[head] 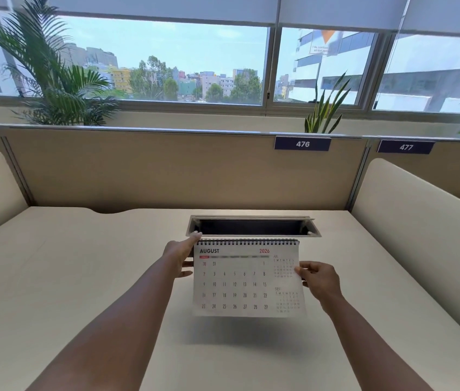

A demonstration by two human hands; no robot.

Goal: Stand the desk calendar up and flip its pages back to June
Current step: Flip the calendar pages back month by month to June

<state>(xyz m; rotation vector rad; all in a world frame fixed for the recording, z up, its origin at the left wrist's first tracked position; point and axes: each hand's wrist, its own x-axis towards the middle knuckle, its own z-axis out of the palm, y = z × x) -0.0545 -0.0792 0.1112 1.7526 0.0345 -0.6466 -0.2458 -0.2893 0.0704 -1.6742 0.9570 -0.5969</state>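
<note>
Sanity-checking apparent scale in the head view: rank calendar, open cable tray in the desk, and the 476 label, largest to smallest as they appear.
1. Calendar, though it sits nearest the camera, so its lead is partly perspective.
2. Cable tray: wider, but a much shallower strip.
3. 476 label, clearly smallest.

Both hands, left hand [179, 256] and right hand [319, 279], hold the desk calendar [247, 277], open at August, above the desk [82, 263].

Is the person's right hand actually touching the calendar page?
Touching. The head view shows the right hand pinching the right edge of the August page, its thumb lying over the printed face beside the small July grid.
</note>
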